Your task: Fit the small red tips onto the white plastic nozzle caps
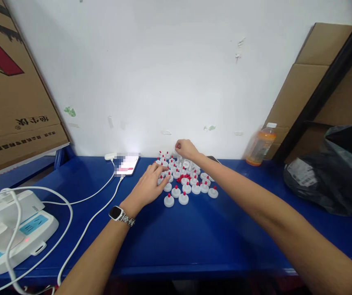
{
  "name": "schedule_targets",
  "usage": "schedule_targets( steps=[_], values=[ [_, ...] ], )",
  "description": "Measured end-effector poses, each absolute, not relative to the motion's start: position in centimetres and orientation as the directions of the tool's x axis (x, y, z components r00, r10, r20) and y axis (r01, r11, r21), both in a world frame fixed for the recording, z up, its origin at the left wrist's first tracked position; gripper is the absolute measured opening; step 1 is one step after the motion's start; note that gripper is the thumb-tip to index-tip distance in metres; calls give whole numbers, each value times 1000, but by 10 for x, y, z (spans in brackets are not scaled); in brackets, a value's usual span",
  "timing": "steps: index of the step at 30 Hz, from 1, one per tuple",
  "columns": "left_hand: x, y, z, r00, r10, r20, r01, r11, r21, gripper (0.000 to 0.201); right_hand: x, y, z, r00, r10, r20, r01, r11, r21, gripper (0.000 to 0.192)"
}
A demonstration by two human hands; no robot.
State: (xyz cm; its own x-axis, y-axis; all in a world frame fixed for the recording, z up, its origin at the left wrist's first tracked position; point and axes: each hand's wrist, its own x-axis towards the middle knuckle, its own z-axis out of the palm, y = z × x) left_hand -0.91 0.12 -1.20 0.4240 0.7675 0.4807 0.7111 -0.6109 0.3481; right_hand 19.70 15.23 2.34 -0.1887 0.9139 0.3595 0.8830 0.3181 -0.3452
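Observation:
Several white round bottle caps with red tips (183, 198) stand upright on the blue table, bunched in a cluster in front of the wall. Small loose red tips (182, 178) lie in a heap among them. My left hand (147, 183) rests at the cluster's left side, fingers stretched over the caps and thumb apart. A watch (117, 213) is on that wrist. Over the back of the cluster is my right hand (187, 149), with its fingers curled together. Whatever may be between those fingertips is hidden. Some caps at the back are covered by my right hand and forearm.
A lit phone (131, 164) on a white cable lies left of the caps. The white power strip (45, 229) with looped cables occupies the left front. An orange drink bottle (261, 144) and a dark plastic bag (320, 180) stand right. Cardboard (16, 82) leans left.

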Motion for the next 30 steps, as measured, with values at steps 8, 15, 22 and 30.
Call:
schedule_targets(
  steps=[8,15,22,30],
  values=[
    [-12,5,-14,430,764,482,716,-613,334,30,178,175,11,-255,942,218,901,314,-300,15],
    [-11,3,-10,430,753,499,712,-622,325,30,193,125,21,-256,911,323,884,356,-304,27],
    [-9,3,-12,428,752,501,706,-624,334,29,211,39,23,-548,799,245,759,599,-254,11],
    [-1,-4,-8,570,682,459,621,-723,302,31,212,30,18,-524,834,173,833,544,-99,23]
  ],
)
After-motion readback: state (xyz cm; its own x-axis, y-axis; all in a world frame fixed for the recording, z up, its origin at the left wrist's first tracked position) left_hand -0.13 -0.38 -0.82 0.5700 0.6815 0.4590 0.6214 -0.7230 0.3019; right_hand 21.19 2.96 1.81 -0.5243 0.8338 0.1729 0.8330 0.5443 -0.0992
